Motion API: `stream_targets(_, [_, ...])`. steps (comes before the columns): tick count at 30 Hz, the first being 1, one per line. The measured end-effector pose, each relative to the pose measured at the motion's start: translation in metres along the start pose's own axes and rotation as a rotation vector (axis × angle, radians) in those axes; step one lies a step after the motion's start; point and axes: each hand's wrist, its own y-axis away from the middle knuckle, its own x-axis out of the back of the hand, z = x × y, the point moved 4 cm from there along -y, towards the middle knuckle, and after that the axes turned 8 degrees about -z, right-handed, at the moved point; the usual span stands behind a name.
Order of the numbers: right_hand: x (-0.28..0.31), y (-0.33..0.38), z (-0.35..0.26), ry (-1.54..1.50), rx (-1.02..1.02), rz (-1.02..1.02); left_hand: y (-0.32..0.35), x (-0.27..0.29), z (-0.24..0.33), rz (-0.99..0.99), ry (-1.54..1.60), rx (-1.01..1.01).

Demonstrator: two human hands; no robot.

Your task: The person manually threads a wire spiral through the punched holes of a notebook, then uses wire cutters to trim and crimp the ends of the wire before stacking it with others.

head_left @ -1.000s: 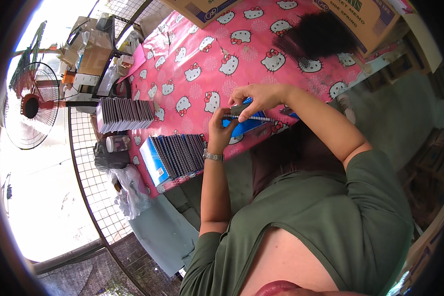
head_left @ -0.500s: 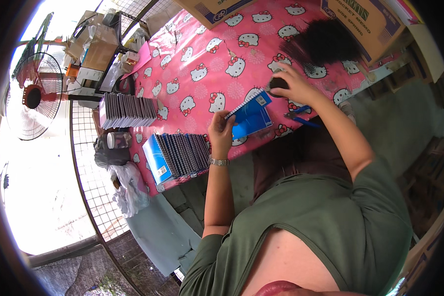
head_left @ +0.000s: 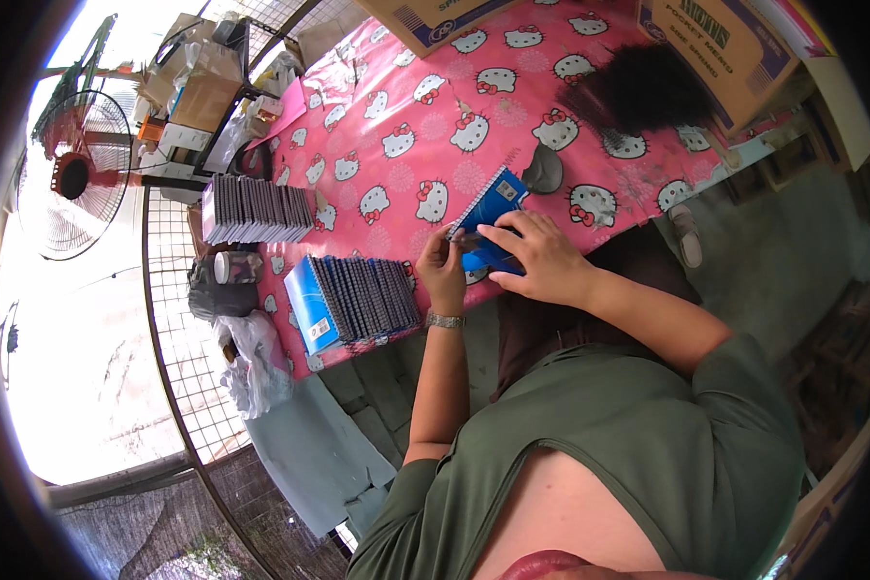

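A blue spiral pocket notebook [head_left: 500, 198] lies tilted near the table's front edge, its wire coil along the upper left side. A bit of coil sticks out past its far end. My left hand [head_left: 442, 266] pinches the near end of the coiled edge. My right hand [head_left: 543, 253] is closed around blue-handled pliers [head_left: 496, 255], their jaws close to my left fingertips and partly hidden. Just beyond the notebook sits a dark grey rounded object [head_left: 542, 171], which neither hand touches.
Left of my hands stands a row of blue spiral notebooks [head_left: 362, 300], with another row of notebooks [head_left: 256, 210] behind. A pile of black wire coils [head_left: 652, 87] lies at the far right beside a cardboard box [head_left: 720, 58]. A plastic bag [head_left: 256, 362] hangs at the left edge.
My right hand has left the dark grey object and come down to the notebook, now holding the blue pliers that lay on the table. My left hand keeps its pinch.
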Motion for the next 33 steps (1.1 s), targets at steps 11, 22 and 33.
stream_targets(11, [0.005,0.001,-0.005,-0.099,-0.129,-0.096,0.012,-0.01,0.002,0.116,-0.215,-0.109])
stream_targets(22, [0.025,-0.016,-0.029,-0.121,0.066,0.04,0.006,0.009,0.06,0.282,-0.353,-0.257])
stream_targets(33, [0.013,-0.013,-0.01,-0.963,-0.174,-0.291,0.032,0.04,0.153,0.441,-0.835,-0.595])
